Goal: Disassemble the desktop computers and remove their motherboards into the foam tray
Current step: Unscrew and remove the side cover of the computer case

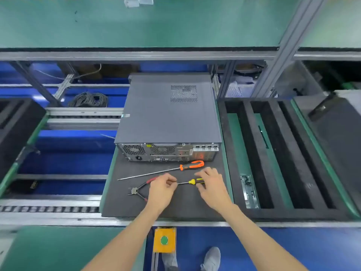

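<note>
Cutters [136, 190]: lay on the worktop mat [175, 208], partly under the left hand.
Left hand [161, 189]: fingers curled, pinching the yellow screwdriver [192, 181] by its shaft.
Right hand [212, 185]: relaxed, fingers spread over the handle, not gripping.
Computer [168, 114]: closed, mid-mat behind the orange screwdriver [187, 167].
Foam tray [277, 153]: right, slots unfilled.
Risk: the pinched screwdriver could slip or roll during hand-over.
Writing: stickers unreadable.
</note>
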### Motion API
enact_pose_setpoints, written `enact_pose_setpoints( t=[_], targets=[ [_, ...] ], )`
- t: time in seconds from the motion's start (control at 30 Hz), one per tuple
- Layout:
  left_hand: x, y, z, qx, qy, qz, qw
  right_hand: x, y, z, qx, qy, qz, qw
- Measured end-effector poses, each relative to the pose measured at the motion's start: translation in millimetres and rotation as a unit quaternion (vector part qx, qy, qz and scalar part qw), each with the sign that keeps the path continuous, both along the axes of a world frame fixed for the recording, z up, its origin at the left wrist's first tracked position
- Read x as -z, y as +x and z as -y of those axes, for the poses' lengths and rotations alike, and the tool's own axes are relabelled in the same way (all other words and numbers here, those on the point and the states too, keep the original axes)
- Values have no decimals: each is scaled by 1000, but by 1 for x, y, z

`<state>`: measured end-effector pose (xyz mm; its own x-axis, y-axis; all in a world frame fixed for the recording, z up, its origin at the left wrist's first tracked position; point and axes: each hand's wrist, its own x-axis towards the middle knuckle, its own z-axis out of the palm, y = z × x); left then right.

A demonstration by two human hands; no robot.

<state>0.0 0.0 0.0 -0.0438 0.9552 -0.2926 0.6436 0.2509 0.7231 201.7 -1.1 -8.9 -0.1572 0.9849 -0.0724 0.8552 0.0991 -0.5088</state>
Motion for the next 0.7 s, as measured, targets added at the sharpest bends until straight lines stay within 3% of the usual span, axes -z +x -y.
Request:
enact_pose_setpoints(
  t=[0.13, 0.33, 0.5, 0.7],
  targets=[
    [11, 8, -12, 53, -19, -73, 996, 6, -8, -11, -18, -22, 71, 997],
    [25, 12, -21, 67, 4, -95, 993, 10, -10, -18, -20, -70, 38, 997],
    [11, 13, -22, -26, 56, 91, 994, -1, -5, -13, -3, -90, -40, 995],
    [-33, 50, -40, -73, 1, 331, 941, -22, -6, 5, 82, -140, -182, 970]
  ],
)
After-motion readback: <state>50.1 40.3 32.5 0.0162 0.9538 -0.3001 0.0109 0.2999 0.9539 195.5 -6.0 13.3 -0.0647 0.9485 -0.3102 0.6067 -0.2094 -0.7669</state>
